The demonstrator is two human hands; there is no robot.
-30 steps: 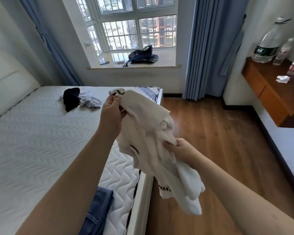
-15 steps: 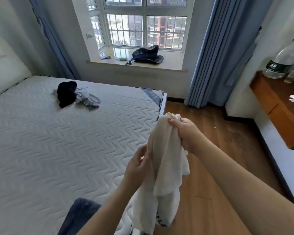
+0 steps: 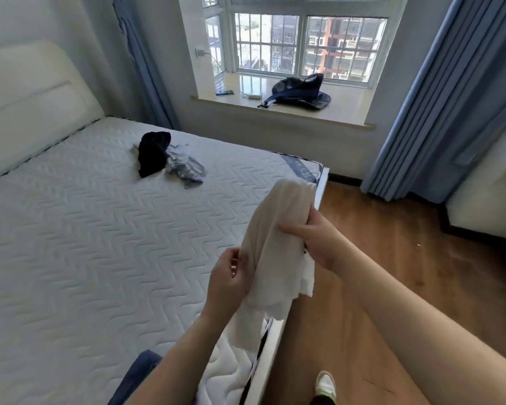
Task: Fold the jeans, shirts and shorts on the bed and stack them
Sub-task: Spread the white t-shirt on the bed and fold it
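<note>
1. Currently, I see both hands raised over the near right edge of the bed (image 3: 85,244), each grasping the same cream shirt (image 3: 275,252).
2. Right hand (image 3: 319,244): fingers and thumb are curled round the bunched upper part of the shirt. The thumb lies across the front of the cloth.
3. Left hand (image 3: 231,282): it pinches the left edge of the shirt lower down, with the fingers tucked against the fabric.
4. Shirt: it hangs crumpled between the two hands, clear of the mattress at the top. Its lower folds trail down towards the bed's edge; I cannot tell whether they touch it.
5. Jeans (image 3: 140,372): a patch of blue denim lies on the mattress at the bottom of the view, partly hidden behind the left forearm.
6. Dark garment (image 3: 152,153): a black crumpled piece lies on the far part of the mattress, well apart from the hands.
7. Grey garment (image 3: 184,168): a pale grey crumpled piece lies touching the right side of the dark garment.
8. Windowsill (image 3: 348,109): a dark blue bag (image 3: 301,92) rests on it, beyond the bed.
9. Floor (image 3: 392,273): wooden boards run along the right of the bed. A shoe (image 3: 326,384) shows at the bottom edge.
10. Curtain (image 3: 450,97): blue drapes hang at the right of the window.
</note>
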